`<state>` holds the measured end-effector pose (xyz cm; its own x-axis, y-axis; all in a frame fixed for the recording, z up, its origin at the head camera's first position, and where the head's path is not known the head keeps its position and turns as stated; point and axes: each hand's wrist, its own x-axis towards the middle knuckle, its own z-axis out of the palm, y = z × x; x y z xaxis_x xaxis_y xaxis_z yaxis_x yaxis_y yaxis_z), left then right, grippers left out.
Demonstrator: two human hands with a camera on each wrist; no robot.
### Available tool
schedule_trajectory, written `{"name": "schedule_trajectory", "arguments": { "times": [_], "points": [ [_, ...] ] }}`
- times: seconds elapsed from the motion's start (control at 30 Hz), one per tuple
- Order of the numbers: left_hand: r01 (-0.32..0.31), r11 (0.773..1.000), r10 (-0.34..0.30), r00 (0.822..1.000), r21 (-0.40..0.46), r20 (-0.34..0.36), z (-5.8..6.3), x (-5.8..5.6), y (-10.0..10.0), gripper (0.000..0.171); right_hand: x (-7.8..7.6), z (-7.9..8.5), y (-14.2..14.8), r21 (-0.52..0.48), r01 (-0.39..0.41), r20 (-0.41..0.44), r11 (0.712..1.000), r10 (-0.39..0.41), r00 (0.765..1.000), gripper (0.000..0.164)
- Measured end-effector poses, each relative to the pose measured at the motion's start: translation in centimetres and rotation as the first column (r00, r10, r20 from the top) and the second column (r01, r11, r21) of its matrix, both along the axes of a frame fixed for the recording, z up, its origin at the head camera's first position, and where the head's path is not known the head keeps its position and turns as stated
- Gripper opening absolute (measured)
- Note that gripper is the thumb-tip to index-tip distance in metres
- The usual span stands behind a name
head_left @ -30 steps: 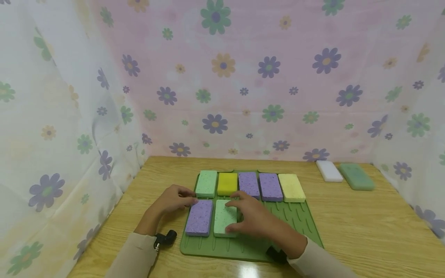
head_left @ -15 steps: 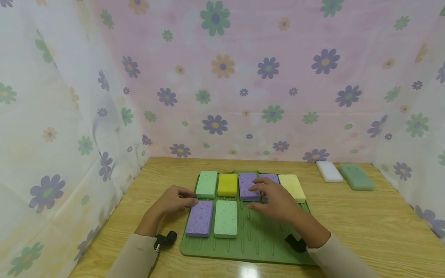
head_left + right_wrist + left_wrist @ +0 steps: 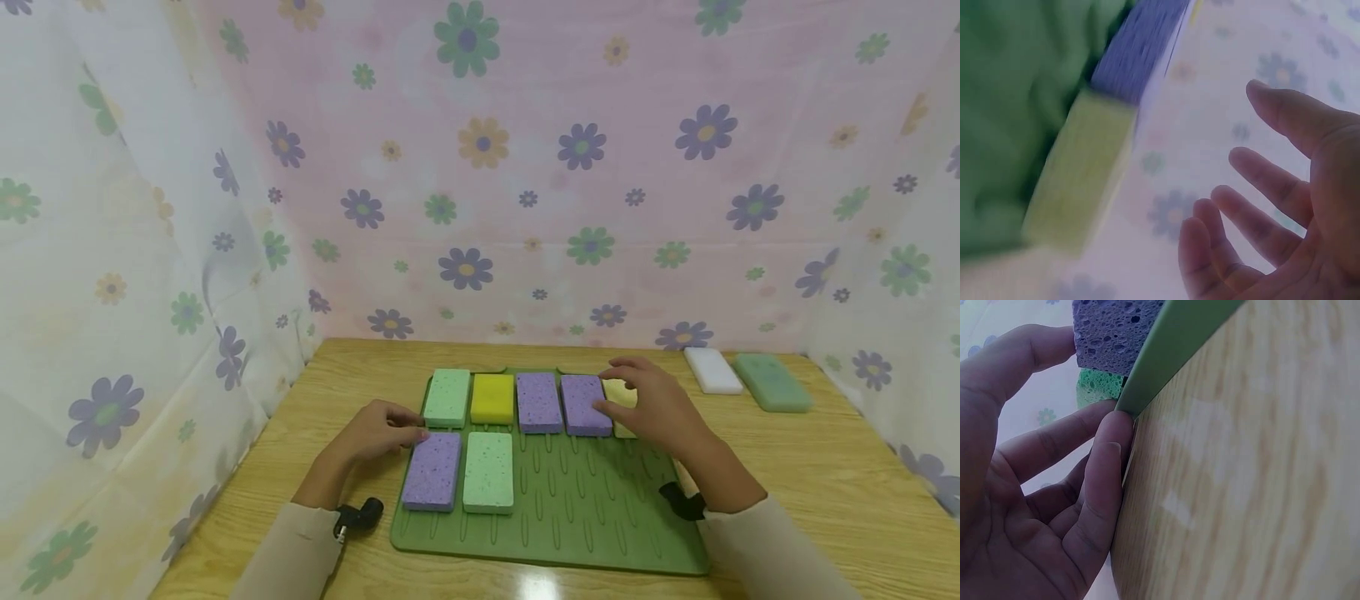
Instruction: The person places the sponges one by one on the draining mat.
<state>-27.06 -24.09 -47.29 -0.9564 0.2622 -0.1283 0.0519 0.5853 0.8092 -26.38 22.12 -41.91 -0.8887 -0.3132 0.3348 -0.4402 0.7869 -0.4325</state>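
Note:
My left hand (image 3: 378, 435) rests at the left edge of a green ribbed mat (image 3: 570, 533). In the left wrist view its thumb touches the side of a purple sponge (image 3: 1110, 334), and other fingertips meet the mat's rim. That purple sponge (image 3: 432, 472) lies in the front row beside a light green sponge (image 3: 489, 472). My right hand (image 3: 663, 408), fingers spread and holding nothing, hovers over the back row's right end. It partly hides a pale yellow sponge (image 3: 618, 395); in the right wrist view this sponge (image 3: 1082, 175) appears blurred, apart from the fingers.
The back row also has a light green sponge (image 3: 447, 398), a bright yellow one (image 3: 492, 399) and two purple ones (image 3: 538, 402). A white sponge (image 3: 711, 370) and a thicker green sponge (image 3: 772, 382) lie on the wooden table at the back right. Flowered cloth surrounds the table.
My right hand has moved right and away from the front light green sponge, passing over the purple ones to the pale yellow one. My left hand has stayed put.

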Motion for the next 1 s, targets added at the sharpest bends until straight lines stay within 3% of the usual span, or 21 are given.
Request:
{"name": "schedule_trajectory", "arguments": {
  "times": [0.4, 0.7, 1.0],
  "points": [
    [0.004, 1.0, -0.004, 1.0, 0.014, 0.008, -0.1, -0.1, -0.2, 0.04, -2.6, -1.3, 7.2, -0.018, 0.165, -0.059, 0.986, -0.165, 0.984, 0.057],
    [0.009, 1.0, -0.009, 1.0, 0.009, 0.0, -0.1, -0.1, -0.1, 0.041, -3.7, -3.1, 12.2, -0.013, 0.271, 0.159, 0.963, -0.265, 0.951, 0.083],
    [0.004, 1.0, -0.004, 1.0, -0.006, -0.002, 0.0, 0.0, -0.1, 0.04, -3.5, -3.5, 14.6, -0.011, 0.264, 0.35, 0.965, -0.243, 0.905, 0.095]
  ]
}}
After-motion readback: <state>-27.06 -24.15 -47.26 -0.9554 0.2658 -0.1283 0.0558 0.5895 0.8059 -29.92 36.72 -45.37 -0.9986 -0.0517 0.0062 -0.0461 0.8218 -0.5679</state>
